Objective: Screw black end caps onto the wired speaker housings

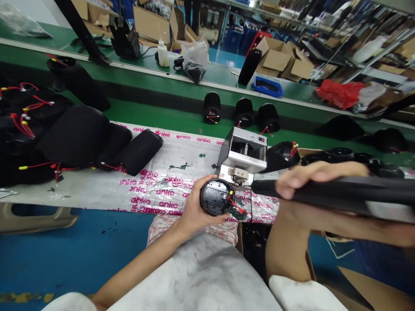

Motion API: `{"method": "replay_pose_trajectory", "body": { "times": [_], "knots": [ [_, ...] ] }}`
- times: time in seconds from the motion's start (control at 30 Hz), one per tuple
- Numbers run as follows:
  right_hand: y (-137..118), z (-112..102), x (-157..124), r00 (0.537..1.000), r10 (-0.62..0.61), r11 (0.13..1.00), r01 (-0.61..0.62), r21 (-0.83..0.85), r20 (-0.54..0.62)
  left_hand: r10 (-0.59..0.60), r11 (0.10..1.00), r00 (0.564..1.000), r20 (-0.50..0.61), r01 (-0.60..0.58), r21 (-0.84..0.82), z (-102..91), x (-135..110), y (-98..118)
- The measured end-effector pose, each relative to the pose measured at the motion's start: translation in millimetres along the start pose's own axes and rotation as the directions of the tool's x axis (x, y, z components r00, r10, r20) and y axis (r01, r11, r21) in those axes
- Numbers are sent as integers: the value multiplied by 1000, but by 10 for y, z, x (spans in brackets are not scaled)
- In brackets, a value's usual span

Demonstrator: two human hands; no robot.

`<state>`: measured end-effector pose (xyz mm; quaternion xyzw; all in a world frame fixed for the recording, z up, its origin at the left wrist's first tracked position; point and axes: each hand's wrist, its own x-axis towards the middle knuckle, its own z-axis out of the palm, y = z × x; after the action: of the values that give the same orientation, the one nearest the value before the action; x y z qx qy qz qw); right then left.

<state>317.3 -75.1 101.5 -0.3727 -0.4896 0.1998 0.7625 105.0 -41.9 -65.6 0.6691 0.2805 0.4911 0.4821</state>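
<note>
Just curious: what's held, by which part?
Left hand grips a round black disc by its rim; right hand wraps a long black tube near its end.

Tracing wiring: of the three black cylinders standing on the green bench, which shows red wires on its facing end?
The leftmost cylinder: red wires cross its facing end, while the middle one and right one show red only beneath.

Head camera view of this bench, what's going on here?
The person's left hand grips a round black disc with red wires attached, while the right hand wraps around a long black tube. Just beyond them stands a silver metal fixture. A plastic sheet with pink anko print lies underneath, with black cylindrical housings piled on it, and more black cylinders stand on a green surface behind.
</note>
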Motion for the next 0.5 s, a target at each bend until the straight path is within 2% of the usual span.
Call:
{"method": "replay_pose_trajectory", "body": {
  "times": [0.13,0.2,0.3,0.43,0.5],
  "knots": [
    [446,219,-102,995,-104,995,103,-4,-14,-8,1000,1000,-3,8,-4,10,-7,-11],
    [595,254,-139,998,-64,998,64,1,-10,1,1000,1000,-3,-1,-1,13,-12,-22],
    [734,194,-137,1000,11,999,-11,39,-12,31,1000,1000,-2,-31,4,18,-10,-32],
    [715,27,-11,981,159,982,-169,85,110,25,999,1000,5,-25,47,16,3,-25],
    [542,-82,83,982,146,987,-153,54,123,13,998,1000,15,-14,59,12,8,-19]
  ]
}}
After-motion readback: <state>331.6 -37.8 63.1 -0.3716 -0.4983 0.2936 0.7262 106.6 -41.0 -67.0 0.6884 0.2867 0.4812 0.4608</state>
